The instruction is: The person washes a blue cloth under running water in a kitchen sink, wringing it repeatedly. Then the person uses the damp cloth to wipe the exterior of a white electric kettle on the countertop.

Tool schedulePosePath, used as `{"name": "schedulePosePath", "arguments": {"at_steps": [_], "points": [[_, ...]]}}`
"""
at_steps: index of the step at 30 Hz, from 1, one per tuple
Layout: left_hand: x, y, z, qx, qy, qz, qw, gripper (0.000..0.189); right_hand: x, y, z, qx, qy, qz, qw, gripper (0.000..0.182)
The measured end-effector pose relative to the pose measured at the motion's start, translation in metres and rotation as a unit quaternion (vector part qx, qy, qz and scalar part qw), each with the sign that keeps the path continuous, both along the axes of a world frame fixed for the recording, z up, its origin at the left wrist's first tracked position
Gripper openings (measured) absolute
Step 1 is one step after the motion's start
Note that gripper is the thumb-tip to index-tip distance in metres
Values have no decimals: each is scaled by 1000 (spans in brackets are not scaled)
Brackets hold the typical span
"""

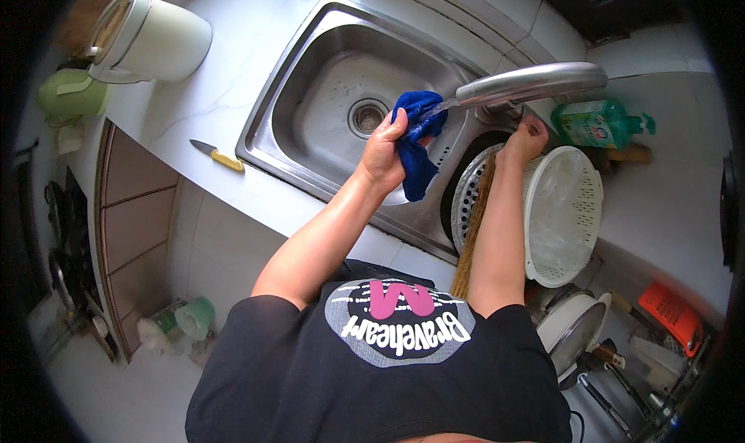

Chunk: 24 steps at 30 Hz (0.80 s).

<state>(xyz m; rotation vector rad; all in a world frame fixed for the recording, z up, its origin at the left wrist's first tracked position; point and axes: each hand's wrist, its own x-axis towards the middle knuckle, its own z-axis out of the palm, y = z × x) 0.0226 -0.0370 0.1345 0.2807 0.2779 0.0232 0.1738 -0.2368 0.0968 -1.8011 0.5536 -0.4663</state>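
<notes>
My left hand holds a wet blue cloth above the right side of the stainless steel sink. Water runs from the spout of the metal tap onto the cloth, part of which hangs below my fingers. Beside the base of the tap is my right hand, its fingers curled. Whether it grips a tap handle there is hidden. The sink's drain strainer lies left of the cloth.
A yellow-handled knife lies on the counter by the sink's left corner. A white lidded bucket stands farther left. Near my right arm are a perforated metal pan, a white plastic basket and a green pump bottle.
</notes>
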Motion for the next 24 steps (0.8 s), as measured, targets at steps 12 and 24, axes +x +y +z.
{"name": "schedulePosePath", "arguments": {"at_steps": [12, 24], "points": [[-7, 12, -59, 115, 116, 48, 985, 24, -111, 90, -7, 156, 79, 368, 913, 22], [1, 36, -51, -12, 261, -105, 959, 40, -121, 111, 13, 238, 15, 375, 896, 14]]}}
